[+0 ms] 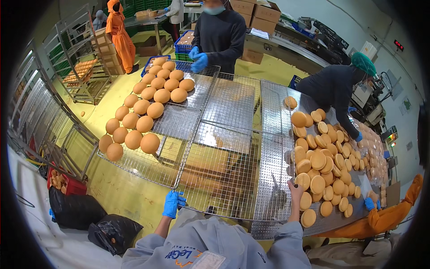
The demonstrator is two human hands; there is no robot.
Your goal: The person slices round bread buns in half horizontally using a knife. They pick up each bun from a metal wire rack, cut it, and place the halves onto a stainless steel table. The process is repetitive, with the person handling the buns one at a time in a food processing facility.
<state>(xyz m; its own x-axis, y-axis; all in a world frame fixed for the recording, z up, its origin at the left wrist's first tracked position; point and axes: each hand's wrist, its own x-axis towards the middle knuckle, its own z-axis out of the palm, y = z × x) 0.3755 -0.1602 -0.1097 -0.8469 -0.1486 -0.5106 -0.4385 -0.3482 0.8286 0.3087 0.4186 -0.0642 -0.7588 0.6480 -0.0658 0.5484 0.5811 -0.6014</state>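
Observation:
My left hand (174, 203), in a blue glove, grips the near edge of a wire cooling rack, at the corner where two racks meet. On the left rack (161, 175) lie many round brown buns (133, 139) in rows. The right wire rack (228, 181) in front of me holds no buns. My right hand (295, 191), ungloved, is at that rack's right side, its fingers on the edge beside the perforated metal surface (273, 188). To its right, round, flat buns (317, 185) lie in a loose heap on the metal table.
A co-worker in blue gloves (200, 62) stands across the racks; another leans over bagged buns (369, 148) at the right. An orange-sleeved co-worker is at the lower right. Black bags (114, 232), a red crate (75, 185) and rack trolleys (50, 114) stand on the left.

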